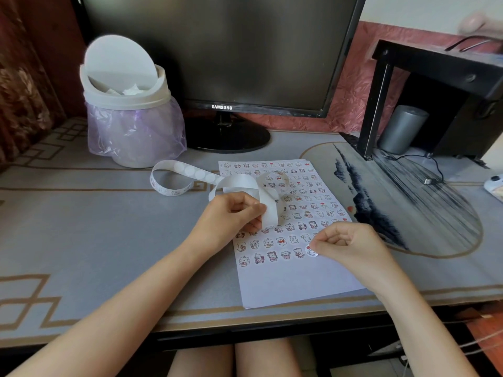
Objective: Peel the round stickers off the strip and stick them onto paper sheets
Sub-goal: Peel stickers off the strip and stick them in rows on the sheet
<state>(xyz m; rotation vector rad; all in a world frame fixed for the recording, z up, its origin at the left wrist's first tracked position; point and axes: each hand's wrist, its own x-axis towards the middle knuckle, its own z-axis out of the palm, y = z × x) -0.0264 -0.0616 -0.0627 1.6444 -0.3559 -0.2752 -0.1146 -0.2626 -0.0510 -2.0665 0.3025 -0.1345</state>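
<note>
Head view: sticker placement, bottom row.
Right hand pinches round sticker just right of row's end; left hand grips strip.

left hand curled, gripping strip | right hand apparently pinching sticker | both knuckles up

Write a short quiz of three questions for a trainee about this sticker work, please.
1. True or false: the right hand pinches a round cartoon sticker over the white paper sheet.
2. The left hand holds: A) the white backing strip, B) scissors, C) a pen.
3. Fill in: the white swing-lid bin stands to the ___ of the black monitor.
Key: 1 true; 2 A; 3 left.
</note>
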